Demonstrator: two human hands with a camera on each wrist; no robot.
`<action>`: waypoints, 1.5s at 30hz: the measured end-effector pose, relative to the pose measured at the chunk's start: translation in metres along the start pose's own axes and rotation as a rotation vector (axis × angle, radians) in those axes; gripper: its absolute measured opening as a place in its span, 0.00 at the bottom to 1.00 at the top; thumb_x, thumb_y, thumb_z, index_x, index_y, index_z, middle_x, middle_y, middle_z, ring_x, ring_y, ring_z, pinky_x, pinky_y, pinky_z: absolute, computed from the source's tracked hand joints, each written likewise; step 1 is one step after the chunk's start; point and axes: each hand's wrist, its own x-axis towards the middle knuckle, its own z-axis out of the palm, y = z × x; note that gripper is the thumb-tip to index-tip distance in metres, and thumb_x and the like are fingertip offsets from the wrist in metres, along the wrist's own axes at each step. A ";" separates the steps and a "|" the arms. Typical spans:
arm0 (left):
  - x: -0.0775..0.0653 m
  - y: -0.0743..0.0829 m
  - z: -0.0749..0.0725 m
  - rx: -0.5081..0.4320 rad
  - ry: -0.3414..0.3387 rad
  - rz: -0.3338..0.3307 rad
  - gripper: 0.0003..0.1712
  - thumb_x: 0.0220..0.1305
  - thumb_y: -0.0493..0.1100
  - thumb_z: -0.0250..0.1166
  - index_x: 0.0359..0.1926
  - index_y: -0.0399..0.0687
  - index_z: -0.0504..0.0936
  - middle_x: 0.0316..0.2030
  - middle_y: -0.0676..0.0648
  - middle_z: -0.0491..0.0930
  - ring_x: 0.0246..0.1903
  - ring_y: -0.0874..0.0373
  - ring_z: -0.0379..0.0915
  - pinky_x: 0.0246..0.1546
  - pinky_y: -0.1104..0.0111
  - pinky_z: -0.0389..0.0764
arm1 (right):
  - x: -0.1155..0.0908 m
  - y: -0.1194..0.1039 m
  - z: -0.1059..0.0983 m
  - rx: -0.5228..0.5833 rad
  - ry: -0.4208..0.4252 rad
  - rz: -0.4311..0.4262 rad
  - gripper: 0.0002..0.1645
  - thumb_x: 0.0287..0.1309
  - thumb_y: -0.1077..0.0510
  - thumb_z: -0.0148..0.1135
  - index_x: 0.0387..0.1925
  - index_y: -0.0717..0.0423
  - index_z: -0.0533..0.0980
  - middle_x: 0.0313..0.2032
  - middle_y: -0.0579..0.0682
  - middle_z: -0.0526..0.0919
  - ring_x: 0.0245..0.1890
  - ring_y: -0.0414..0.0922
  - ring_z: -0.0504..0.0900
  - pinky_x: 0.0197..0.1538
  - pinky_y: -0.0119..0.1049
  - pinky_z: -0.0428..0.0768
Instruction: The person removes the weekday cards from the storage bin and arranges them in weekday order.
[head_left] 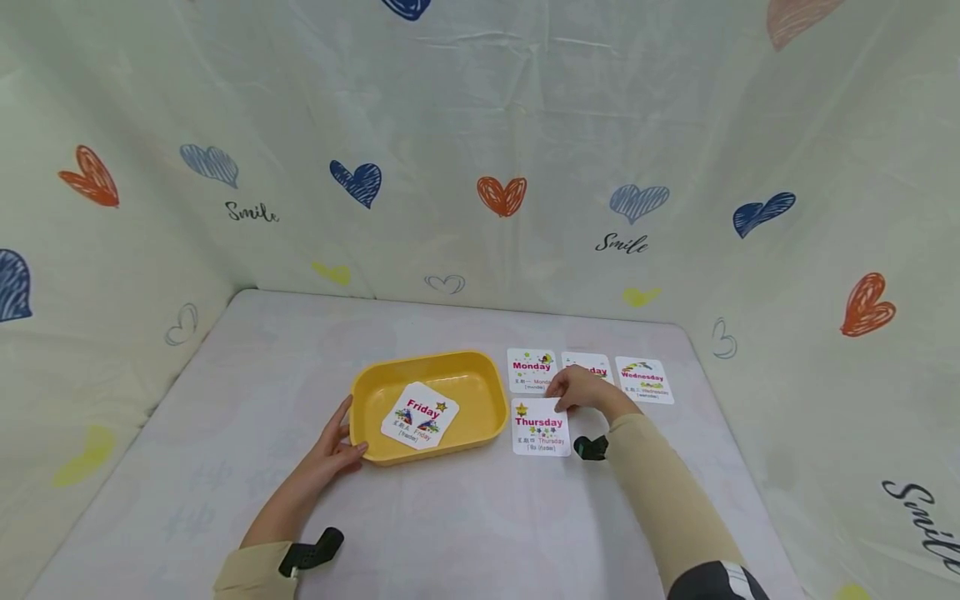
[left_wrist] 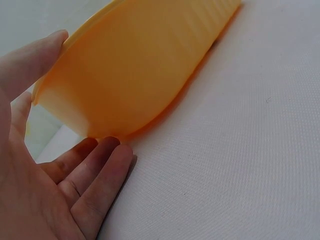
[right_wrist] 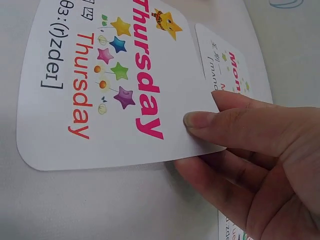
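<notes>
My right hand pinches the Thursday card at its upper right corner, thumb on the printed face and fingers beneath. The right wrist view shows this card tilted, its near edge raised. Just behind lie the Monday card, a card ending in "day" partly covered by my hand, and the Wednesday card. At the left end of a yellow tray, my left hand holds on, thumb at the rim and other fingertips low against the outer wall. The Friday card lies inside the tray.
A white cloth covers the table. Behind and beside it hangs a pale curtain printed with hearts and "Smile". Dark straps with small devices sit at the wrists.
</notes>
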 end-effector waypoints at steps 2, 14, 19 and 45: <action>0.000 0.000 0.000 0.002 0.003 -0.007 0.55 0.63 0.40 0.66 0.78 0.67 0.38 0.63 0.33 0.58 0.36 0.55 0.73 0.40 0.67 0.78 | 0.001 0.001 0.001 -0.005 0.003 0.002 0.11 0.49 0.72 0.70 0.36 0.59 0.82 0.29 0.51 0.80 0.25 0.44 0.77 0.32 0.34 0.80; 0.001 0.000 0.000 0.004 0.011 0.000 0.55 0.63 0.39 0.66 0.78 0.65 0.38 0.62 0.33 0.59 0.35 0.55 0.74 0.40 0.66 0.78 | 0.001 0.002 0.013 -0.036 0.063 0.025 0.11 0.49 0.71 0.71 0.34 0.58 0.81 0.31 0.50 0.80 0.28 0.45 0.77 0.31 0.34 0.79; 0.002 0.000 0.000 -0.004 0.012 0.008 0.55 0.63 0.39 0.65 0.78 0.65 0.38 0.62 0.33 0.60 0.35 0.55 0.74 0.39 0.67 0.78 | -0.004 -0.002 0.017 -0.056 0.091 0.031 0.13 0.48 0.70 0.72 0.36 0.57 0.80 0.33 0.50 0.79 0.29 0.45 0.77 0.32 0.34 0.78; -0.002 0.003 0.000 -0.002 0.018 -0.046 0.55 0.63 0.42 0.67 0.78 0.67 0.39 0.65 0.34 0.58 0.38 0.53 0.73 0.42 0.66 0.78 | -0.015 -0.025 0.014 0.011 0.266 -0.141 0.20 0.49 0.64 0.74 0.47 0.60 0.81 0.32 0.50 0.74 0.35 0.48 0.71 0.39 0.38 0.71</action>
